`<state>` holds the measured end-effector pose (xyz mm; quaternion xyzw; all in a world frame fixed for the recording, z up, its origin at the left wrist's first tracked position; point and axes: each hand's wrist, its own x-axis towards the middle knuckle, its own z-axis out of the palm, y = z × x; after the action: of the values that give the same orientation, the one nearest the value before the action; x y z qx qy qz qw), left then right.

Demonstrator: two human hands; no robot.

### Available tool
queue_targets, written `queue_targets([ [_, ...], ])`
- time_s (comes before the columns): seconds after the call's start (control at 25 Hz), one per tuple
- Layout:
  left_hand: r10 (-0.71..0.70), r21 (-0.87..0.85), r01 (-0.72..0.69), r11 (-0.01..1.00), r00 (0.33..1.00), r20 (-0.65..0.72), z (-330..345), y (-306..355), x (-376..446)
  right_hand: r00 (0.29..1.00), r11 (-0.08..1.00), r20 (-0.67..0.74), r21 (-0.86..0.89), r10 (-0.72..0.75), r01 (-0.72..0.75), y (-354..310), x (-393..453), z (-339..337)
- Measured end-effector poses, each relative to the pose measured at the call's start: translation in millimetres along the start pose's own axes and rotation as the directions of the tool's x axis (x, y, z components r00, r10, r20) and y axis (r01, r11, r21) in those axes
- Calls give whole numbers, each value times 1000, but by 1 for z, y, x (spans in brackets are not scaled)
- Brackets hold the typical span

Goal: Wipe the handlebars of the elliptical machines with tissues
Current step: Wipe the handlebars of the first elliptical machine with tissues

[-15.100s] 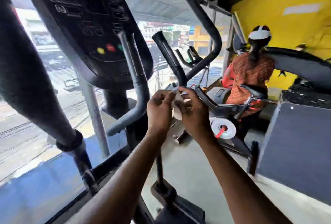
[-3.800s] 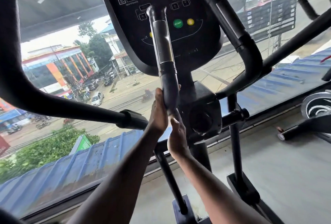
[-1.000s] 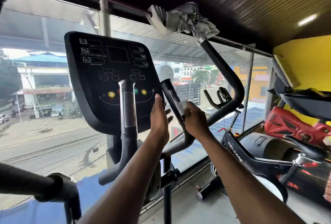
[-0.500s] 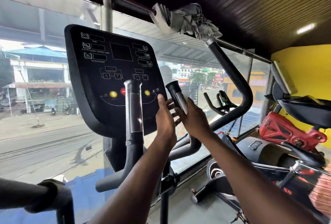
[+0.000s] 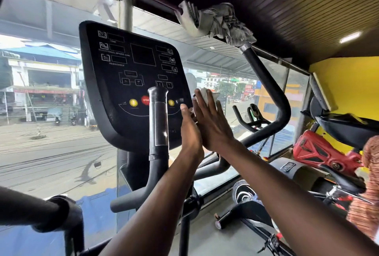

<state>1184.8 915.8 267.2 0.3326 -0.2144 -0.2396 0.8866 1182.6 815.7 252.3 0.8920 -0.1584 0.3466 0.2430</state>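
Here the person's two bare forearms reach up from the bottom edge to the middle of the view. The left hand (image 5: 189,130) and the right hand (image 5: 211,124) stand palm to palm with straight fingers, pressed flat around something between them. A crumpled white tissue (image 5: 207,94) shows at the right hand's fingertips, just right of the black console panel with yellow and red buttons (image 5: 131,75). The short inner handlebar on that side is hidden behind the hands, so whether the tissue wraps it fully cannot be told. Just left stands the other black upright inner handlebar with its metal sensor plate (image 5: 159,120).

To do this stroke well, the palms probably need to keep even pressure, sandwiching the tissue against the grip, and slide along its whole length including the rounded tip, turning slightly so every side gets covered. The tissue looks bunched high; spreading it under the palms would likely clean more surface.

Farther off, the long curved black outer handlebar (image 5: 272,96) rises to the right, a grey cloth (image 5: 221,22) draped on its top, apparently awaiting its turn. Beyond lie spin bikes and a yellow wall.
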Motion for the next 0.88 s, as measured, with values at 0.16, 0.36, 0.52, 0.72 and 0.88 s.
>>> queue_targets([
  [0.16, -40, 147, 31, 989, 997, 58, -9, -8, 0, 998, 998, 34, 45, -55, 53, 6, -26, 5],
  [0.36, 68, 157, -83, 984, 993, 97, -10, -12, 14, 992, 979, -128, 202, 20, 6, 6, -5, 7],
  [0.52, 61, 143, -76, 987, 992, 109, -14, -18, 20, 952, 781, 66, 555, 300, -285, 15, 21, 1],
  [0.72, 73, 141, -89, 986, 990, 118, -17, -22, 23, 864, 314, 355, 825, 358, -469, 21, 33, -10],
  [0.88, 90, 191, -105, 976, 993, 82, -16, -22, 21, 881, 775, 14, 469, 473, -424, -3, -4, 6],
])
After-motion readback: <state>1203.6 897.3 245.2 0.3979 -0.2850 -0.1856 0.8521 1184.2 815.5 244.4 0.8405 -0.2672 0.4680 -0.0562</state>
